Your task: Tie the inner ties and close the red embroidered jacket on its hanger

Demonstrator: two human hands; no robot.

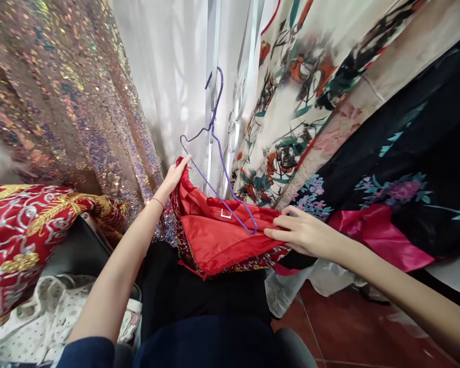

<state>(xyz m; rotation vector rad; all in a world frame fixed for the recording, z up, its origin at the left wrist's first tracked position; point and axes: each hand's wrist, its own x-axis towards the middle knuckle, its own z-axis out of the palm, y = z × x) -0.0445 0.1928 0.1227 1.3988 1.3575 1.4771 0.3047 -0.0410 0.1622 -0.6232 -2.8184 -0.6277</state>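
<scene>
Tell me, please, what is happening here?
A person is holding a red garment open, with the left hand and right hand gripping opposite sides of its edge. One end of a purple hanger dips into the opening; the other end is outside. Sequined cloth hangs to the left.

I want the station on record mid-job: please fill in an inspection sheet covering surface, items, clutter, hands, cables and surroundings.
Surface: red tiled floor at lower right.
Items: red-lined garment held open; purple hanger, one end in its opening.
Clutter: white spotted fabric at lower left; pink fabric at right.
Hands: left hand and right hand grip opposite ends of the garment's edge.
Cables: nothing seen.
Surroundings: sequined cloth left, white curtain ahead, dark floral fabric right.
</scene>
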